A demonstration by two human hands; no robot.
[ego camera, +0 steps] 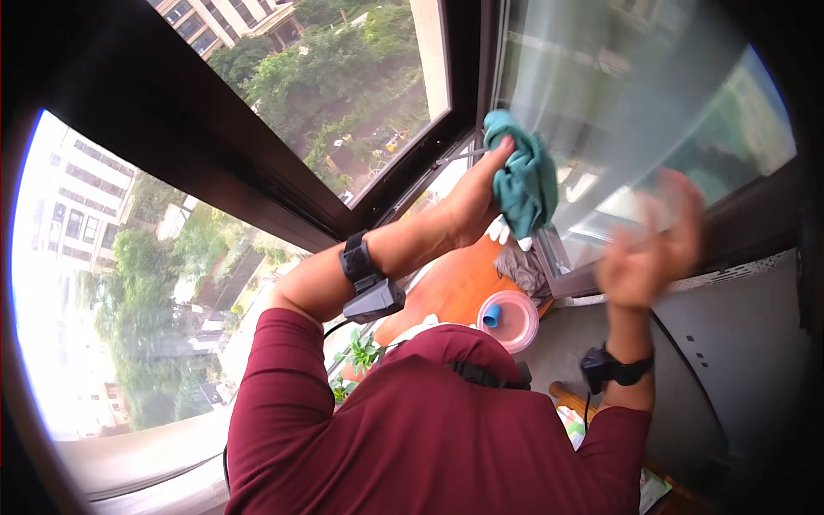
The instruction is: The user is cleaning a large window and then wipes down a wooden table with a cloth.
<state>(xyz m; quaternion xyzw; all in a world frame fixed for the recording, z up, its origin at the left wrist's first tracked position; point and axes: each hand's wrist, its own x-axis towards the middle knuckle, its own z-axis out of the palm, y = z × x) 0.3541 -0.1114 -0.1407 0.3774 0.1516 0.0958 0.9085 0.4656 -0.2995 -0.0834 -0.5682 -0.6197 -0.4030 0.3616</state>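
Observation:
A bunched teal cloth (pixel 524 177) is gripped in my left hand (pixel 479 187), with the thumb laid over its upper part. The cloth is beside the window sash's glass pane (pixel 579 96); whether it presses on the glass I cannot tell. My right hand (pixel 647 251) is raised in front of the lower part of that pane. It is blurred by motion, its fingers spread and nothing seen in them. Contact between this hand and the glass is unclear.
Dark window frames (pixel 257 187) stand at left, with a metal stay arm (pixel 460 156) near the cloth. Below are an orange-brown surface (pixel 438 283), a pink-rimmed tub (pixel 528 338) holding a blue cylindrical object (pixel 492 315), a crumpled grey-brown cloth (pixel 523 270) and a green plant (pixel 362 351).

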